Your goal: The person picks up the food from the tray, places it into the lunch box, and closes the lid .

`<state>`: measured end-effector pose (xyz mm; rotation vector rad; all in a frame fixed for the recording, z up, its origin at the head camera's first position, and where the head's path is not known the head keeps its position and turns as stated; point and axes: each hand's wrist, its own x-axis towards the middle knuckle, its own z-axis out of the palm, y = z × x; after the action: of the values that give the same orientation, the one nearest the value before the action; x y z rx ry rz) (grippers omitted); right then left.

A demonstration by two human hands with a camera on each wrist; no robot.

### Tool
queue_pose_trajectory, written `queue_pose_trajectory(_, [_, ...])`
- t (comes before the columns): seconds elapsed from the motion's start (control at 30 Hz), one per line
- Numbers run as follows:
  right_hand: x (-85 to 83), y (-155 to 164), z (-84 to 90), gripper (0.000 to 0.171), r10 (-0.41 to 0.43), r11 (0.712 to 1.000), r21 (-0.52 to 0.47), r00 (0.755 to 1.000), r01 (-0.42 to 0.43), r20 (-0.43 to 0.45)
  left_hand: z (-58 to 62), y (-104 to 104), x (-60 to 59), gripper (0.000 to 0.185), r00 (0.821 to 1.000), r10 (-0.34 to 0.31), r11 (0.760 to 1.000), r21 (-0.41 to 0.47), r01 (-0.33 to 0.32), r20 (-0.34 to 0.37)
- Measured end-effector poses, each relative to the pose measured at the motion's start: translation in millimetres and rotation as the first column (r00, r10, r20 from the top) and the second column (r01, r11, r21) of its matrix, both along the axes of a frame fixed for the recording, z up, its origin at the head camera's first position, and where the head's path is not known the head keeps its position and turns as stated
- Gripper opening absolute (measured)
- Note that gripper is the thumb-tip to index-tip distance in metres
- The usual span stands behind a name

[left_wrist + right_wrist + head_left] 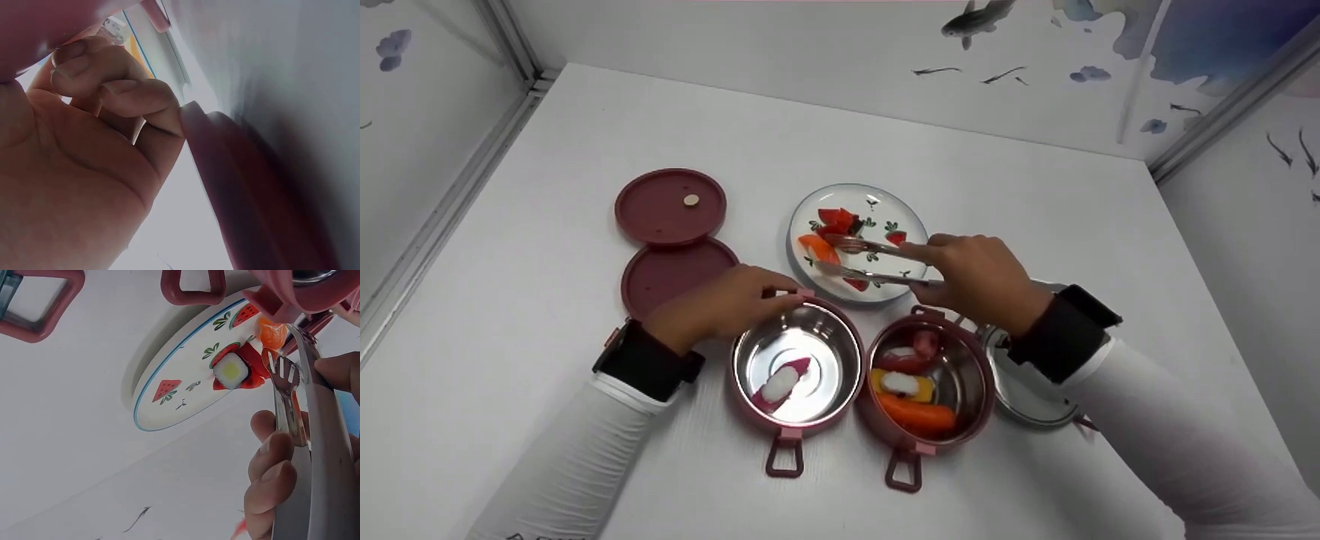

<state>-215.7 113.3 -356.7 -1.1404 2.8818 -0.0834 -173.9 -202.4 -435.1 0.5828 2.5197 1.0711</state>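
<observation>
In the head view my left hand [735,304] grips the left pot [829,341] at its far rim, by the pink handle mount. Inside that pot lies a toy sushi piece [781,384], white on pink. My right hand [982,277] holds metal tongs [877,276], their arms spread over the plate [840,196]. Between the tong tips sits an orange-topped piece [819,249]; whether they touch it, I cannot tell. Red pieces [836,219] and a sushi roll [230,371] lie beside it. The right pot [971,382] contains several toy foods, including a long orange one [919,414].
Two dark red lids, one [660,217] overlapping the other [667,274], lie on the left. A round clear lid with a metal rim [1035,409] is partly hidden under the right forearm. Both pots have handles pointing toward the near edge. White walls enclose the table.
</observation>
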Motion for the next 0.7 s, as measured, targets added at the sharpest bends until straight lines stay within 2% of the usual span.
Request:
queue_pose_trajectory(0.2, [-3.2, -2, -5.6, 0.052, -0.001, 1.0, 0.014, 1.0, 0.001, -0.007, -3.4, 0, -0.6, 0.04, 1.0, 0.005, 1.0, -0.009, -0.005, 0.002])
queue_pose_trajectory(0.47, [-4.9, -4, -6.8, 0.05, -0.009, 1.0, 0.023, 1.0, 0.009, -0.008, -0.4, 1, -0.3, 0.039, 1.0, 0.004, 1.0, 0.0, -0.004, -0.011])
queue_pose_trajectory(0.7, [-2.2, -3, -12.1, 0.048, -0.027, 1.0, -0.013, 1.0, 0.027, 0.013, -3.5, 1, 0.0, 0.036, 1.0, -0.002, 1.0, 0.008, 0.002, -0.016])
